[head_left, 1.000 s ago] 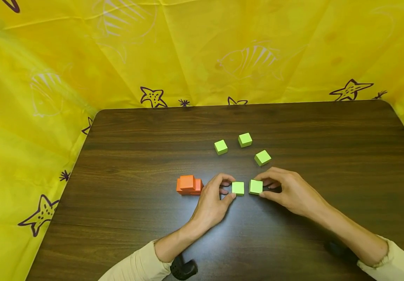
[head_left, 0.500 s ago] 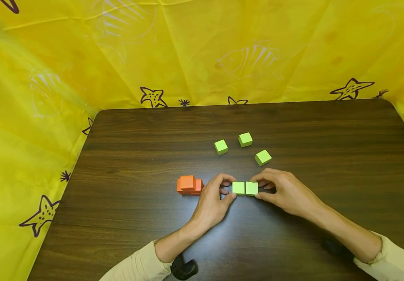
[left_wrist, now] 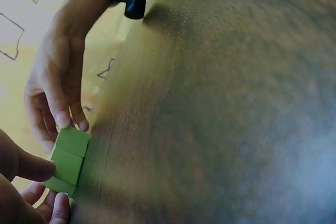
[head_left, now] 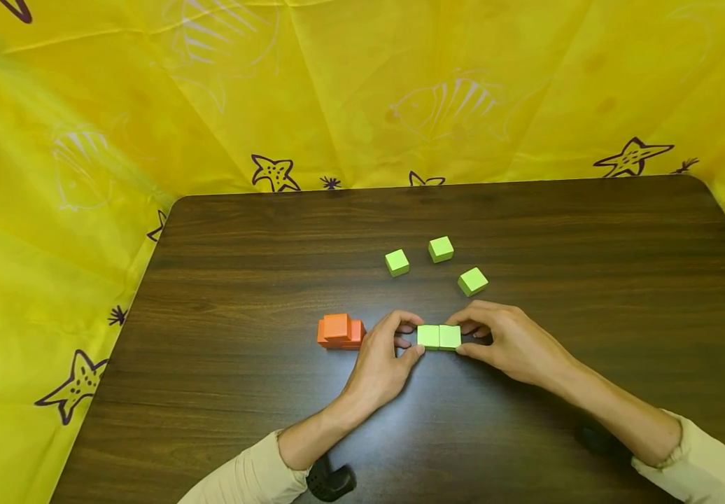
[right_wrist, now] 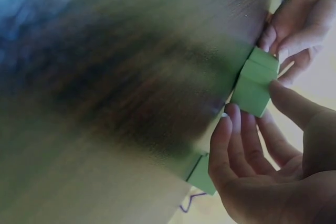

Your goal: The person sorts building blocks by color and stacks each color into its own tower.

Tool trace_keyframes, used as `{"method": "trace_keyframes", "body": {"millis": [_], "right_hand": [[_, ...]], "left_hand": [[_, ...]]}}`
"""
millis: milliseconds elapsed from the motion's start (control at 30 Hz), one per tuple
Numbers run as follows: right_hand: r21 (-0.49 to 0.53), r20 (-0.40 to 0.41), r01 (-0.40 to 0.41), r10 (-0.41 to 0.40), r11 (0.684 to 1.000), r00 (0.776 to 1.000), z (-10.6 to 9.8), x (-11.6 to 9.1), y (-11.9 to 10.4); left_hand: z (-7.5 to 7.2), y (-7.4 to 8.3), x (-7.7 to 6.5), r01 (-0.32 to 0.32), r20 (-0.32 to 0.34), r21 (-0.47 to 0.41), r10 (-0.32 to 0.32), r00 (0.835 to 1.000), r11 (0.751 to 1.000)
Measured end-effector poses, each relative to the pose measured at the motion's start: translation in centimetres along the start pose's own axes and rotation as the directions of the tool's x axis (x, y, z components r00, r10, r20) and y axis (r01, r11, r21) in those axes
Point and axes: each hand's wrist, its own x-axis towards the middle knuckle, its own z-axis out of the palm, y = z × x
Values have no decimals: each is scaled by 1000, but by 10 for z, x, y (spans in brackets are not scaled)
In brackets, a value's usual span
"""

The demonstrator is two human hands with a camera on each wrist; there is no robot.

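Plainly two hands [head_left: 380,360] [head_left: 516,343]—fingers pinching two green cubes [head_left: 428,337], three others [head_left: 441,249] (one orange stack [head_left: 337,327])

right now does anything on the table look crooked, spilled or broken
Nothing plainly wrong: no spill or damage shows. Three loose green cubes sit at uneven angles beyond the hands, unlike the two held cubes lined up between them, but that looks like scatter.

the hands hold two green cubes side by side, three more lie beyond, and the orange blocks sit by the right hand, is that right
Not quite: in the head view, the orange blocks sit by the left hand, not the right hand. The rest is right: two held green cubes, three more cubes beyond.
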Motion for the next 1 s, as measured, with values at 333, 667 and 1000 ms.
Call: {"method": "trace_keyframes", "body": {"millis": [333,667,1000], "right_hand": [[-5,9,5,-5,1000,1000,0,1,2],[-35,16,8,-7,999,1000,1,2,1],[-16,2,29,-29,999,1000,-14,6,1]], "left_hand": [[-1,0,0,0,19,10,-1,1000,1000],[-2,-1,1,-6,26,25,5,1000,1000],[-1,-1,1,-7,26,28,6,1000,1000]]}}
